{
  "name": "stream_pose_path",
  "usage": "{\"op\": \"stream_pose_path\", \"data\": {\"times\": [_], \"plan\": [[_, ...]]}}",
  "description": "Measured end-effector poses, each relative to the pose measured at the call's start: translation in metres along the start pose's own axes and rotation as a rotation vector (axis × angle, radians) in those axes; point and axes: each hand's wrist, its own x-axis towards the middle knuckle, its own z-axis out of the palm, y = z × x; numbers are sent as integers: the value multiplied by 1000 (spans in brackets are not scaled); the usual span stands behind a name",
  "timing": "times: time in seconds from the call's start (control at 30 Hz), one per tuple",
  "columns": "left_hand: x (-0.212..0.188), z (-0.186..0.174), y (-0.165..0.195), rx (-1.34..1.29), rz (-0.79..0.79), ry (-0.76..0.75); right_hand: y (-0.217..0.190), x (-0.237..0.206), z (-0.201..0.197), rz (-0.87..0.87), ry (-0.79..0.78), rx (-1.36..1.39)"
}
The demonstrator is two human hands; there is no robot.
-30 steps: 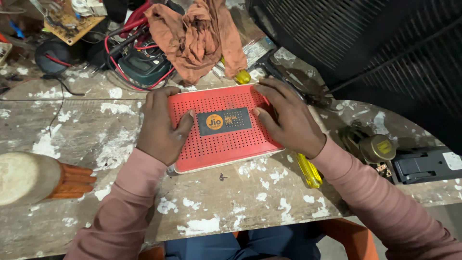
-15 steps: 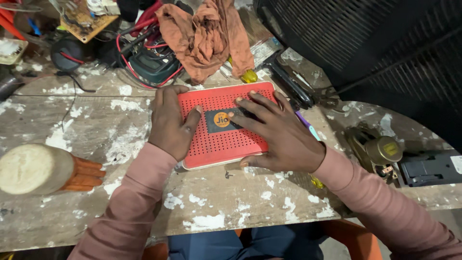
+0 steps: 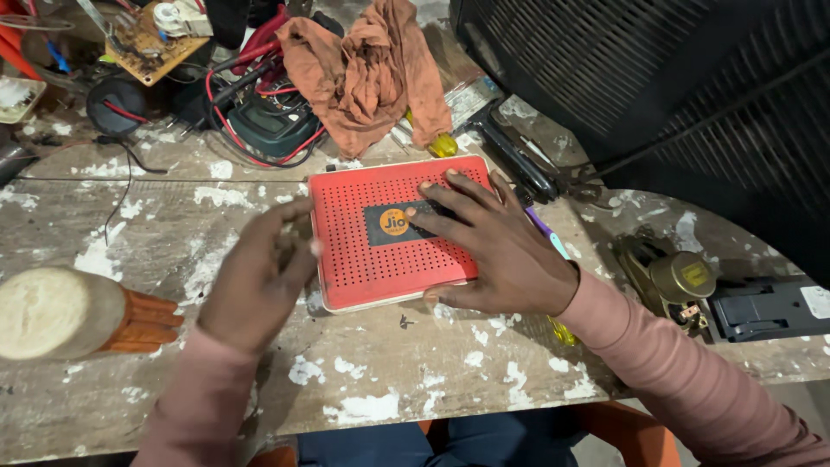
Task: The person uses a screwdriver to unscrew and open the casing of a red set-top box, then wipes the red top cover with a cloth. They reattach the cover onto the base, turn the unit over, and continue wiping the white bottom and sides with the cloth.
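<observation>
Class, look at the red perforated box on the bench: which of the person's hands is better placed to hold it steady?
Probably the right hand: it lies flat on the red box, fingers spread. The left hand is blurred beside its left edge.

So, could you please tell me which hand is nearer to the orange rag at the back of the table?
Right. The right hand lies on the red box, just below the orange rag; the left hand is off the box's left edge, farther away.

From my remote feed, I see a red box (image 3: 380, 259) dotted with rows of small holes and bearing a dark label with an orange disc, on a grey workbench (image 3: 173, 225) flecked with white paint, near a rust-orange rag (image 3: 367, 73) and pink sleeves (image 3: 674, 363).
</observation>
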Motion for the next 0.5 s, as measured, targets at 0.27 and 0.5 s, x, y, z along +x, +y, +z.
{"op": "stream_pose_path", "data": {"times": [0.27,0.5], "plan": [[-8,-23,-16,-282,-150,-276,6,2,2,-28,63,63],[-1,-26,-9,-126,-215,-276,16,0,17,184,244,373]]}}
